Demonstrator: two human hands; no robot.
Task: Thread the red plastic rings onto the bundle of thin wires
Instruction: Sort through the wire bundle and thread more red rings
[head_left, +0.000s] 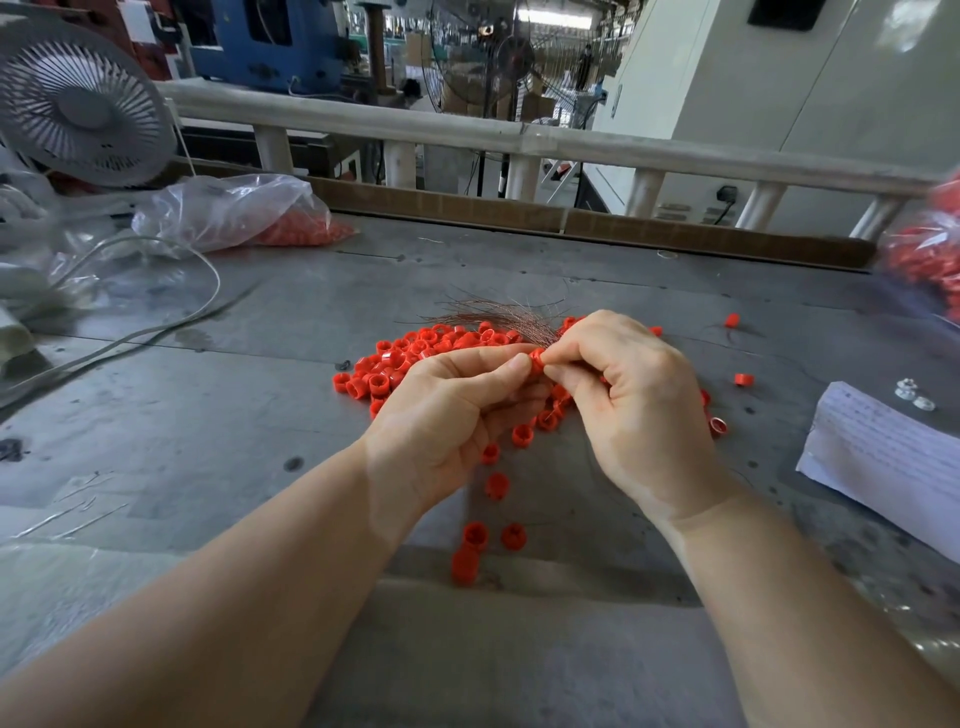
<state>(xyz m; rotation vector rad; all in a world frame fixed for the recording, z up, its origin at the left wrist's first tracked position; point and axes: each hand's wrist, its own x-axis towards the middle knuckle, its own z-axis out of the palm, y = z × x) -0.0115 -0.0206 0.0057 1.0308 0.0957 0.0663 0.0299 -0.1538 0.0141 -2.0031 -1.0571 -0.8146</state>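
A pile of red plastic rings (410, 358) lies on the grey table (208, 426) just beyond my hands. My left hand (447, 415) pinches one red ring (537, 359) between thumb and fingers. My right hand (634, 400) meets it from the right, its curled fingers pinching the bundle of thin wires (498, 317) at the ring. The wires fan out away from me over the pile. Several loose rings (496, 486) lie scattered under and before my hands.
A clear bag of red rings (244, 218) lies at the back left, by a white fan (78, 104) and a cable (156, 322). Another bag of rings (924, 260) sits at the right edge. A printed paper (883, 457) lies right. A railing (519, 140) borders the far side.
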